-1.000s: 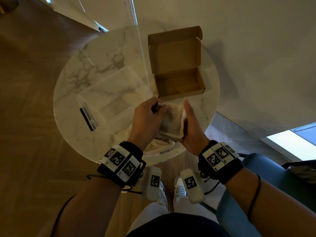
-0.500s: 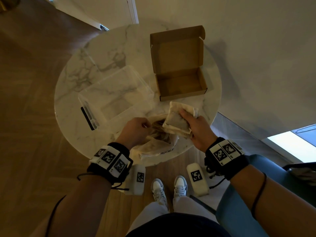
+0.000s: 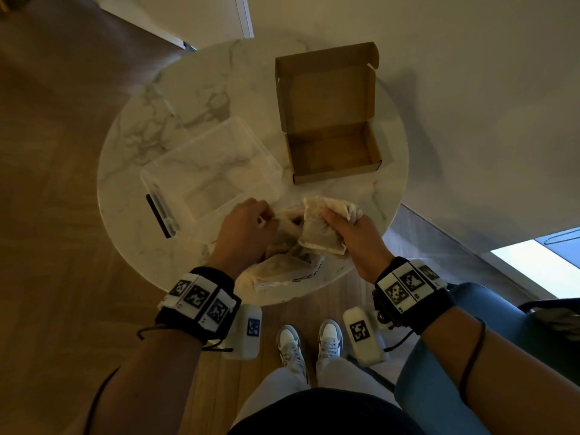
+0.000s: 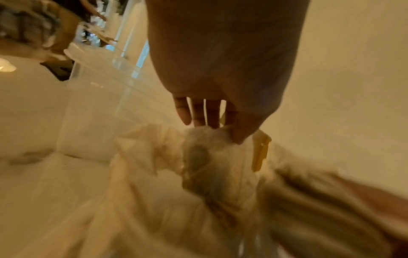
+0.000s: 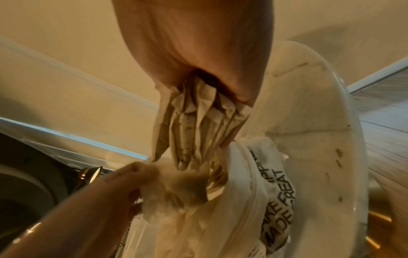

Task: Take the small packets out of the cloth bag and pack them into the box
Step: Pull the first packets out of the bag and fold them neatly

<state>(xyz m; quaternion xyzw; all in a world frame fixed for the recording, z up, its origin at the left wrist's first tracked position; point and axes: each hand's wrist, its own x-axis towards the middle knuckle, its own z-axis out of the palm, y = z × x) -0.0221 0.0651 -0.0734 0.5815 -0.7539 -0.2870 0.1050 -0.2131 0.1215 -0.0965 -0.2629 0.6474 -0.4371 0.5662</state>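
Note:
My right hand [image 3: 340, 219] grips a stack of several small beige packets [image 3: 318, 229] just above the table's near edge, right of the cloth bag [image 3: 282, 271]. From the right wrist view the packets [image 5: 198, 122] fan down out of my fist [image 5: 220, 75]. At the bag's mouth my left hand [image 3: 265, 216] pinches another small packet [image 4: 205, 157] between thumb and fingers; this view is blurred. The white bag [image 5: 276, 192] carries black print and lies crumpled. The open cardboard box [image 3: 332, 152] stands empty behind my right hand, lid up.
A clear plastic container [image 3: 207, 177] with a black latch sits left of the box on the round marble table [image 3: 150, 142]. A wall runs behind the table. A blue chair [image 3: 502, 324] is at my right, and the wooden floor lies to the left.
Both hands were on the packets at the bag. My right hand lifted the stack out to the right. My left hand then moved up to the bag's mouth and took hold of another packet.

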